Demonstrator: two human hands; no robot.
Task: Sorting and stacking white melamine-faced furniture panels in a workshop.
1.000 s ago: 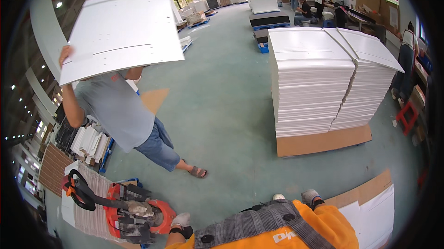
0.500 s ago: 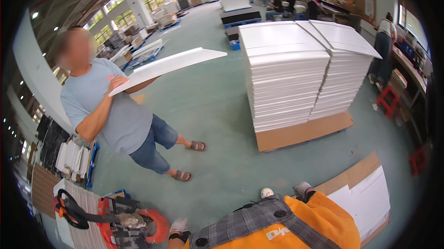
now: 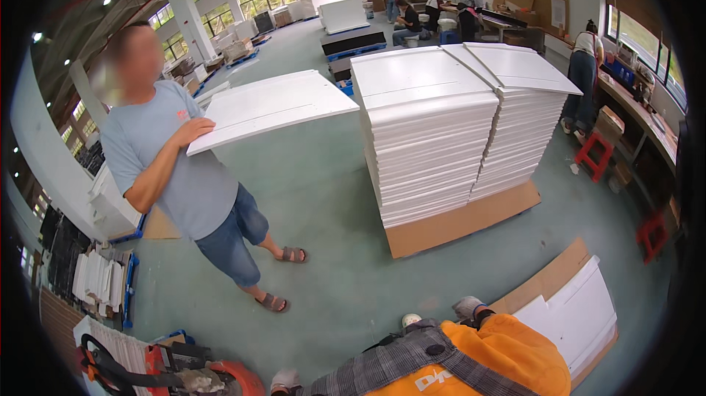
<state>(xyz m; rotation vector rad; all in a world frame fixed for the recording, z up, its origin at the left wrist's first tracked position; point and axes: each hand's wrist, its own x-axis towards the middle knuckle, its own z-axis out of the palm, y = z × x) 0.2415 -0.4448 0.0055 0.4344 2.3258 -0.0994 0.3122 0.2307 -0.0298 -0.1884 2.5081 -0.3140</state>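
My left hand (image 3: pixel 285 380), in a pale glove, hangs low at the bottom edge near the orange pallet truck (image 3: pixel 234 379). My right hand (image 3: pixel 468 308), also gloved, hangs at my right side, close to a cardboard sheet (image 3: pixel 540 275) with white panels (image 3: pixel 577 315) on it. Nothing shows in either hand, but their fingers are too hidden to read. Across from me, a person in a light blue shirt (image 3: pixel 187 183) holds a flat white panel (image 3: pixel 272 109) roughly level in front of the body, its far end reaching toward the tall stack of white panels (image 3: pixel 434 153).
The tall stack stands on a brown cardboard base (image 3: pixel 463 219), with two tilted panels on top. Red stools (image 3: pixel 594 155) and a long workbench (image 3: pixel 640 113) line the right. Several people work at the back. Stacked boards (image 3: pixel 99 278) sit at left on a blue pallet (image 3: pixel 129 289).
The person's white panel has tipped so more of its top face shows. My view has shifted, and the stack now appears farther left. Both my hands stay low at my sides.
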